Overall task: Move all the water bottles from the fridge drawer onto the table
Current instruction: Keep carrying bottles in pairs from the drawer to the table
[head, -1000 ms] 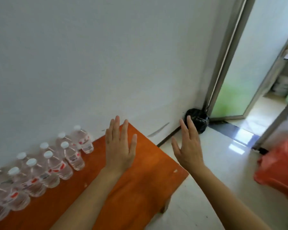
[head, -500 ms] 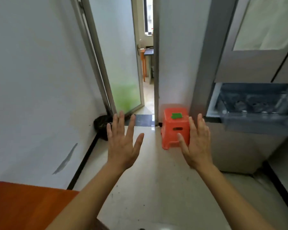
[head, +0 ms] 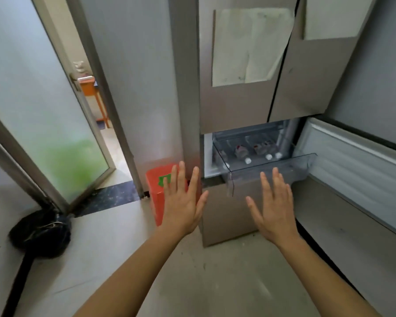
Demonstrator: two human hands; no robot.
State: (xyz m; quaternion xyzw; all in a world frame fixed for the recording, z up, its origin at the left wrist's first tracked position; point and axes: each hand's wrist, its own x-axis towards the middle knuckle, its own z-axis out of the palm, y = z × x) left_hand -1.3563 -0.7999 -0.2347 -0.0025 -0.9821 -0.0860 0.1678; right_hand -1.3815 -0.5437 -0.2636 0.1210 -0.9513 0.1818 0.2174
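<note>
Pale floor (head: 114, 259) fronts the fridge (head: 242, 106), whose drawer (head: 270, 170) holds water bottles (head: 260, 150). Left hand (head: 182, 202) and right hand (head: 273, 208) hover before the drawer, fingers (head: 277, 179) spread, grasping nothing.

The clear fridge drawer (head: 270, 172) holds several water bottles (head: 241, 153) lying on their sides.

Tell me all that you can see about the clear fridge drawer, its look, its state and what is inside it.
The fridge drawer is clear, colourless plastic, pulled out of the fridge below the closed upper doors. Its front wall has a raised lip. Several water bottles with white caps and red labels lie on their sides inside, caps toward the front. Neither open hand touches it.
</note>
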